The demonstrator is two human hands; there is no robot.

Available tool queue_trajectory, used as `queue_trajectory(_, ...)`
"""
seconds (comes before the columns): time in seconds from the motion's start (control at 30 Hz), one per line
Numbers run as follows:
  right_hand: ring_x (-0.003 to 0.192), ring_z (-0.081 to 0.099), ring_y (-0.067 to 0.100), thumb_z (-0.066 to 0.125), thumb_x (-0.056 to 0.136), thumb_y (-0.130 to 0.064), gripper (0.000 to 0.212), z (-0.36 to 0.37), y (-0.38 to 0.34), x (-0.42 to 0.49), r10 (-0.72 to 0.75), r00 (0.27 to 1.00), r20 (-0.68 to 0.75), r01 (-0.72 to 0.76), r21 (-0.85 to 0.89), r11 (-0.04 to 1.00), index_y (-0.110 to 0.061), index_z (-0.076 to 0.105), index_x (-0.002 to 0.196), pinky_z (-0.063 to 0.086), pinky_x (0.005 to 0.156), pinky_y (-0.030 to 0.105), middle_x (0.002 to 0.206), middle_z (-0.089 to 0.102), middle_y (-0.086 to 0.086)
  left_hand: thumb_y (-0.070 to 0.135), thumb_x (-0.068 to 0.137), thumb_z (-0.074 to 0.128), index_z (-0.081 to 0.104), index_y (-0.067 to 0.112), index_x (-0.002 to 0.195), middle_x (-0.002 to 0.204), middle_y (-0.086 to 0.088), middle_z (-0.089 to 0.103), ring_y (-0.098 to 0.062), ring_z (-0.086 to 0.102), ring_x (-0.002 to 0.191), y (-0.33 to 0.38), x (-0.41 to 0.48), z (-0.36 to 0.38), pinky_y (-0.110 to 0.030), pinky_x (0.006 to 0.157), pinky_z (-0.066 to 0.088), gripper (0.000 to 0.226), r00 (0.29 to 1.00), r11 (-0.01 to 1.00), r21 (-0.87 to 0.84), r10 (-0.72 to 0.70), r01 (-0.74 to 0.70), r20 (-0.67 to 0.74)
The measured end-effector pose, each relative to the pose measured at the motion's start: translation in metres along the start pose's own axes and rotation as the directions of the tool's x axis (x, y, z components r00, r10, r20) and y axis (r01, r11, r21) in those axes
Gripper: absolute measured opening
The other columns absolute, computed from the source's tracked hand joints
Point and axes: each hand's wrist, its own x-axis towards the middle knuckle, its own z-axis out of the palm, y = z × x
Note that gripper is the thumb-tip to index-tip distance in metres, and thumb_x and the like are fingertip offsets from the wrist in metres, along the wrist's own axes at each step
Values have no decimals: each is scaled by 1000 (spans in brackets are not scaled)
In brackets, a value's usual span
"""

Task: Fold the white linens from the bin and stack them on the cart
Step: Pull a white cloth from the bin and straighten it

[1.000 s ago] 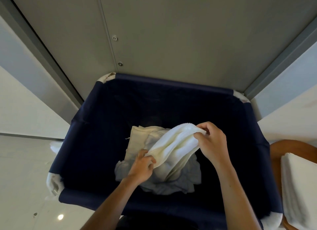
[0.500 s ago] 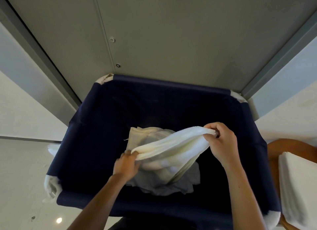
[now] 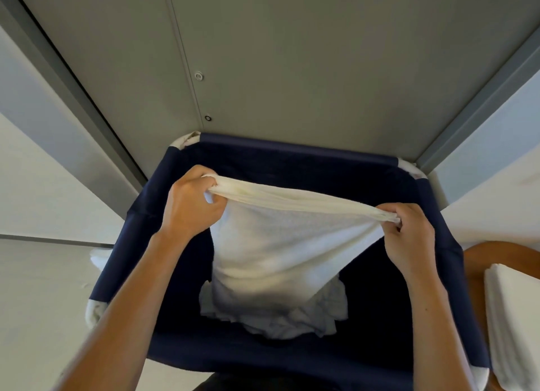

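on my feed, two bare hands hold a white towel (image 3: 277, 244) stretched over the open top of a navy fabric bin (image 3: 137, 230). the left hand (image 3: 190, 206) grips one top corner toward the far left of the opening, its fingers curled round a bunch of cloth. the right hand (image 3: 409, 238) pinches the opposite corner close to the bin's right wall, fingers and thumb closed on the hem. the top edge runs taut between the hands and slants down from left to right. the body of the towel hangs below it into the bin.

its lower end overlaps a crumpled heap of pale linens (image 3: 292, 323) on the dark bottom of the bin; i cannot tell whether the two touch. white corner pieces (image 3: 95, 313) show where the bin's navy walls meet.

at the right edge of my view, just beside the bin's right wall, is the wooden cart (image 3: 479, 259). on it lies a folded stack of white linens (image 3: 517, 326), partly cut off by the frame. a grey panelled wall (image 3: 292, 69) rises beyond the far rim of the bin, and pale floor (image 3: 35, 303) spreads out to the left.
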Motion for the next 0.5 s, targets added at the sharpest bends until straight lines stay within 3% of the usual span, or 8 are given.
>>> queue_trajectory(0.1,90,48,7,54,88,7,27,2,-3,-1,-16,999,-33,17,32,999,-9,68,103,35,69,-1,111,58,6,19,76,64,72,3,81,92,-4,67,-16,60,72,0,7,-9,-23,65,47,19,1000,1000,2,23,-23,19)
queue_trajectory(0.23,84,52,7,49,94,-1,25,7,-9,-4,40,999,17,-42,139,989,-18,62,107,37,66,10,107,59,-2,24,72,59,69,5,71,85,6,60,-13,55,67,-7,9,-15,-16,62,39,21,992,1000,-10,0,2,123)
queue_trajectory(0.4,81,53,-2,42,98,-5,25,10,-14,-7,89,995,47,-97,222,970,-24,55,110,39,62,5,98,58,-12,15,77,66,63,17,68,80,12,56,-10,54,68,-5,3,-18,-11,61,36,10,960,994,-31,-95,107,265)
queue_trajectory(0.5,82,50,-12,37,100,-8,25,15,-15,-8,122,992,41,-128,261,957,-26,50,113,39,65,7,97,55,-17,8,82,68,63,11,77,78,4,58,-11,54,69,-6,3,-16,-13,60,37,7,936,991,1,-128,135,328)
